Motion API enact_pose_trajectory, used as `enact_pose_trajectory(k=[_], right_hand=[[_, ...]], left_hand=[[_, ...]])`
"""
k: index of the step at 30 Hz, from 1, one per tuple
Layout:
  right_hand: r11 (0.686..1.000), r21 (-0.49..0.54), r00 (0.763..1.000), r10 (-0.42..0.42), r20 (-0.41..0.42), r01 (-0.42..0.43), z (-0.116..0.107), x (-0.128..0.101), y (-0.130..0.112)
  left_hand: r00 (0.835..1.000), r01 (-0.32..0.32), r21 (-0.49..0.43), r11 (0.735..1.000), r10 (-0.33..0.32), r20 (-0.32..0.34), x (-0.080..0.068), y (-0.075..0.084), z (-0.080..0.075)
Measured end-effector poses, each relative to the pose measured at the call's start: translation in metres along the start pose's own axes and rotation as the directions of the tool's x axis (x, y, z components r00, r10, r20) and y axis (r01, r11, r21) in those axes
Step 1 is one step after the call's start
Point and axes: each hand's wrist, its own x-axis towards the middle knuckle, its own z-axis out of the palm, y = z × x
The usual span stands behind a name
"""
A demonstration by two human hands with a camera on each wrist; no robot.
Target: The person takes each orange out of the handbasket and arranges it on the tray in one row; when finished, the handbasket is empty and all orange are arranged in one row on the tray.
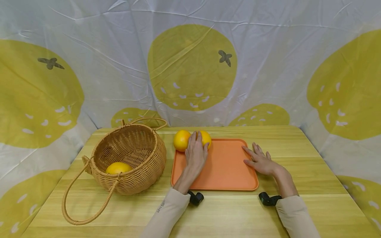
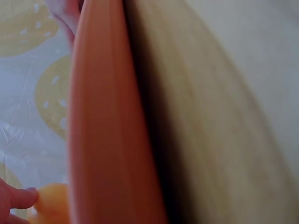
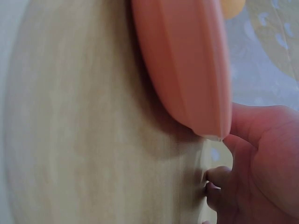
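Lower left of the head view: a wicker basket [image 1: 131, 158] is sitting on the wooden table [image 1: 312, 158], already holding one orange [image 1: 118, 168] against its near wall.

Centre of the frame: the left hand [image 1: 195, 152] is reaching across the orange tray [image 1: 226, 172] to its far left corner, where two more oranges are lying side by side. The fingers are lying fairly straight over the right-hand orange [image 1: 206, 138], touching it but not yet curled round it. The left-hand orange [image 1: 181, 140] is sitting just beside it, over the tray's rim. In the left wrist view a fingertip [image 2: 21, 198] is showing against blurred fruit.

Right of centre: the right hand [image 1: 260, 162] is resting flat and relaxed on the tray's right edge, holding nothing; the right wrist view is showing the thumb [image 3: 261, 123] against the tray rim.

Judgement: the step in hand appears to be the pick-up of a second fruit for the basket. The next move is calling for the fingers to close round the right-hand orange without nudging its neighbour off the rim, then a lift clear of the tray and a carry leftward over the basket's rim.
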Motion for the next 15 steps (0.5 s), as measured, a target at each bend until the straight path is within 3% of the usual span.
enact_pose_trajectory(k=[15], right_hand=[[1.000, -0.003, 1.000, 0.012, -0.004, -0.012, 0.0018, 0.0028, 0.0019]], left_hand=[[1.000, 0.003, -0.055, 0.998, -0.004, -0.015, 0.0016, -0.0021, -0.0001]])
